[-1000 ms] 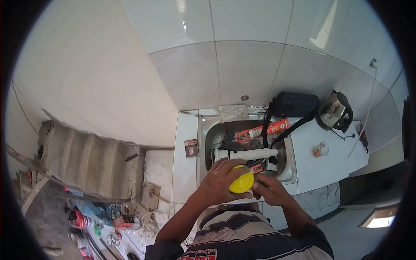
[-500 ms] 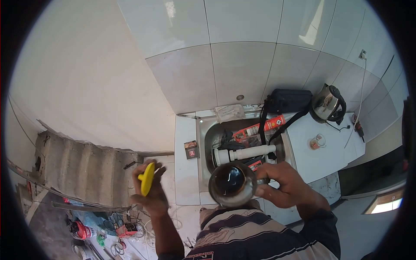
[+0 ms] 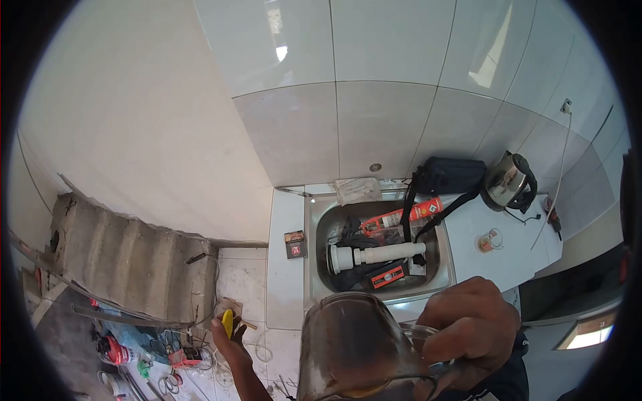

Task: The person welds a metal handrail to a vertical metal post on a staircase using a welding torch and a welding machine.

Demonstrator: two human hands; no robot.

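Glass mug (image 3: 358, 347) being tipped up, right hand (image 3: 471, 327) clamped on handle, left hand (image 3: 227, 334) gripping yellow lid (image 3: 228, 323), keeping steady.

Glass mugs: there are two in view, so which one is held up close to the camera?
The large clear glass mug gripped by the right hand. The other, a small glass mug, stands untouched on the white counter beside the sink.

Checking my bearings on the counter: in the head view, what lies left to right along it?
Small dark box → sink holding white drain pipe → glass cup → electric kettle.
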